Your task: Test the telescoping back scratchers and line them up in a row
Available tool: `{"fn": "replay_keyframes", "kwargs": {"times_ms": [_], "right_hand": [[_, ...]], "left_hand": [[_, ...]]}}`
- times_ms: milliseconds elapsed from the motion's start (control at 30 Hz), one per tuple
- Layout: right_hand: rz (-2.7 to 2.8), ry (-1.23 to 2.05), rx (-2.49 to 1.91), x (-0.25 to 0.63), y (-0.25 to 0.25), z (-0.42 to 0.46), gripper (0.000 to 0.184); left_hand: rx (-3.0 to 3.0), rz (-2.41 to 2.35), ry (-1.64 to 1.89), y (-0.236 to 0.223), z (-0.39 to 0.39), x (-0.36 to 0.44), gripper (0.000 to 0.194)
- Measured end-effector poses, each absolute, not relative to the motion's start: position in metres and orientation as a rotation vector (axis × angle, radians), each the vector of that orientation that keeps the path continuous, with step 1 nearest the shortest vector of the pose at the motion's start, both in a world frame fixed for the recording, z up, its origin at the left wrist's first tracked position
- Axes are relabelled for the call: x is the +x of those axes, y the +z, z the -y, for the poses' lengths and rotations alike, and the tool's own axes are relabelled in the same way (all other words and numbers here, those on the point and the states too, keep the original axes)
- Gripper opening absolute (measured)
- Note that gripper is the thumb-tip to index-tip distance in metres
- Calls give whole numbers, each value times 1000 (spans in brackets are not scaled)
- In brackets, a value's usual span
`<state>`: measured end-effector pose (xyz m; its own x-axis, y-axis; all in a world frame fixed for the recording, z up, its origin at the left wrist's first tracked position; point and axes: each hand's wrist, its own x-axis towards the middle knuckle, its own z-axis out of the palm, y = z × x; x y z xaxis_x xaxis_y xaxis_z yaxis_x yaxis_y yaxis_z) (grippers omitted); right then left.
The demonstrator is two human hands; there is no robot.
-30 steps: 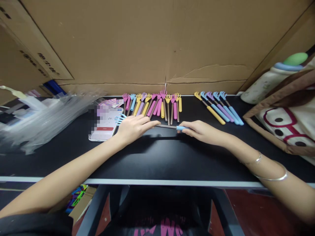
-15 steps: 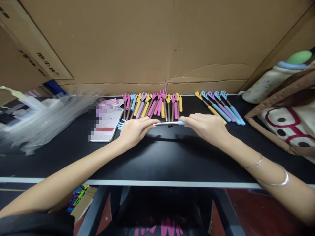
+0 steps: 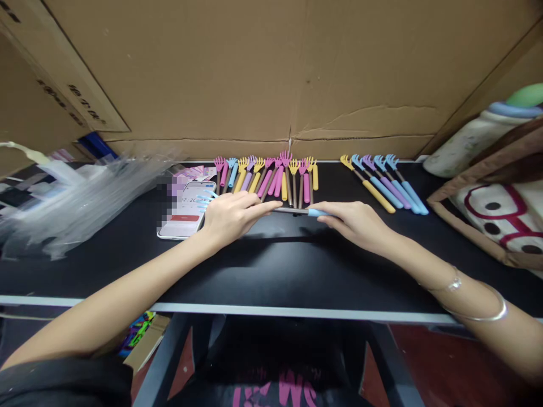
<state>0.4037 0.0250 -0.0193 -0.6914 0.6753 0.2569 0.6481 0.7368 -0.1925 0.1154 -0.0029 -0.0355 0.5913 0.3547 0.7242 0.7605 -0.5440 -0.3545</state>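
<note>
- Blue scratcher (image 3: 293, 211), held level just above the black counter (image 3: 288, 271), stretching between two hands.
- Left hand (image 3: 233, 216): closed around the shaft near the claw (image 3: 208, 198), which pokes out and overlaps the edge of a phone (image 3: 184, 219).
- Right hand (image 3: 360, 225): clamped on the blue handle (image 3: 319, 213).
- Behind them, a row of pink, yellow, blue and purple scratcher parts (image 3: 278, 182).
- Farther right, five scratchers with handles on (image 3: 379, 195), near a cloth bag (image 3: 470, 240).
- Far left, clear plastic (image 3: 97, 200).
</note>
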Motion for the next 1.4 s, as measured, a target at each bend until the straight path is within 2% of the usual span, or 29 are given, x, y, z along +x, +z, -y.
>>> {"fn": "replay_keyframes", "kwargs": {"times_ms": [100,200,367,567,700,800,1000,1167,1400], "right_hand": [[2675,473,-1034,404,-15,-26,44],[2684,557,-1037,403,-12,-25,44],[2688,130,-1093,403,-18,-23,35],[2583,-387,-949,403,-25,-20,32],[2512,-607,-887,401,-22,-17,32],[2487,-649,-897,399,-19,-15,31],[2517,-322,-997,402,-9,-16,22],[2427,-91,-1142,415,-2,-28,25],[2431,251,-1032,418,-1,-38,21]], "left_hand": [[-2167,861,-769,-36,3,116,27],[-2200,851,-758,-36,3,117,25],[-2315,956,-736,-40,2,116,30],[-2453,1133,-740,-42,4,117,37],[-2549,1226,-777,-41,5,119,38],[-2585,1258,-795,-39,5,121,35],[-2501,1248,-794,-32,6,122,29],[-2347,1150,-800,-25,2,116,28],[-2311,1100,-790,-27,-7,107,30]]}}
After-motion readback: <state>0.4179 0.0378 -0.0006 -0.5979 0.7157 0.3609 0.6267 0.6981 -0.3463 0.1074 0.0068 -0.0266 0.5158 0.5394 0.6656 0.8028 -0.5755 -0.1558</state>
